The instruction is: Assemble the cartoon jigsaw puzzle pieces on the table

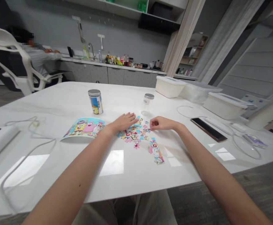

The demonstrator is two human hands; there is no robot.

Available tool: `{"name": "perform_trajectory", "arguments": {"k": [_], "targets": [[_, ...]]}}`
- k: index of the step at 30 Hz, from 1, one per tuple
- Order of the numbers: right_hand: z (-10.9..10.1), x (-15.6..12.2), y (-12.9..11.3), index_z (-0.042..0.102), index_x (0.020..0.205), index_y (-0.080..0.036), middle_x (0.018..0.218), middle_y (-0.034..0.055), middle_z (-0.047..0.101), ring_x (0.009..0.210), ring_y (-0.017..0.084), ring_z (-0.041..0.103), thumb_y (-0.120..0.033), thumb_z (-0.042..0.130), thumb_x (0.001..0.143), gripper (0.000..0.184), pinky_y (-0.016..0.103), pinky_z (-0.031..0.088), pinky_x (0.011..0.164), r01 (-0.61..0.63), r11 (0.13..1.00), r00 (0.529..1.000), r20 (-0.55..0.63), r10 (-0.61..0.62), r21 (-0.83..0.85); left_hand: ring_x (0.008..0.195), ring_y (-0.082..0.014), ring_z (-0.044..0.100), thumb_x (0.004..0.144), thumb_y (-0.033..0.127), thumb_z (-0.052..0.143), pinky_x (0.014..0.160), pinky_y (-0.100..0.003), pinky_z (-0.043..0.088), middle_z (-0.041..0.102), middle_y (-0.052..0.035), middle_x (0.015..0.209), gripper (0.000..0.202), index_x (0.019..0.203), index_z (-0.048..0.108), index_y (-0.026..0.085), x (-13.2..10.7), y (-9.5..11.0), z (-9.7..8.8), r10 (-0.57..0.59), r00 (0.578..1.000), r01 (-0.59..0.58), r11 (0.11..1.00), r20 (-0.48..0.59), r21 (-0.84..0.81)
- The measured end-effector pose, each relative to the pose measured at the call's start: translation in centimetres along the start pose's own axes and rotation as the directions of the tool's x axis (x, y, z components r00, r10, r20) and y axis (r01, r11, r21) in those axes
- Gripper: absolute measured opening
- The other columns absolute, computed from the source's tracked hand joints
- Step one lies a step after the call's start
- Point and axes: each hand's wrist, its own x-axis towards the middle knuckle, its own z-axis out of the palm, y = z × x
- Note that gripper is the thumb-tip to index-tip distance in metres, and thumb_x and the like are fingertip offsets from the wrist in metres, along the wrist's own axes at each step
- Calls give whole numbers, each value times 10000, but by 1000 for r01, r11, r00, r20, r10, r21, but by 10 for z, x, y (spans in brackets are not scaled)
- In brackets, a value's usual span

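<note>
Loose jigsaw puzzle pieces (134,134) lie in a colourful heap on the white table. My left hand (125,121) rests flat over the heap's left and far side, fingers stretched out, covering some pieces. At the heap's right edge, my right hand (161,123) has its fingers curled together; whatever may be between the fingertips is too small to make out. Nearer to me lies a joined strip of puzzle (156,151) with a cartoon figure on it. A curled picture sheet (85,127) with cartoon characters lies left of my left hand.
Behind the pieces stand a printed jar (96,102) and a clear jar (147,104), both with metal lids. White bins (170,87), a phone (208,129) and cables are to the right. A white device (0,142) with a cable is at left. A person (39,56) sits beyond.
</note>
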Motion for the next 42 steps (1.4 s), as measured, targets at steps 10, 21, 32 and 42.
{"name": "perform_trajectory", "arguments": {"k": [10,21,32,42], "targets": [[22,13,-23,598,660,-169,738,63,695,658,152,558,-392,341,973,462,272,376,686,-15,984,938,-343,-48,-179,1311,-226,475,864,338,517,1086,-333,364,509,-96,1430,470,1304,552,179,-15,-17,-21,-148,985,87,868,-88,-489],[27,17,-20,632,729,-173,776,49,692,714,157,579,-348,341,986,426,251,366,730,2,984,923,-379,-70,-177,1077,-192,627,752,191,640,1011,-359,444,701,-86,1148,295,1042,665,146,-23,-15,-27,-142,985,46,765,-99,-642],[26,15,-22,661,773,-166,750,51,676,682,154,554,-361,335,988,436,251,366,691,-19,985,929,-368,-45,-170,948,-181,657,736,183,679,860,-345,533,707,-104,1068,283,1013,643,142,-23,-24,-27,-323,939,144,682,-119,-717],[26,15,-21,658,792,-167,726,43,658,684,155,550,-381,320,991,447,251,365,698,8,986,932,-356,-67,-165,780,-159,641,697,233,721,692,-290,522,725,-80,966,338,1019,662,145,-26,-25,-27,-318,947,204,722,-55,-661]]}}
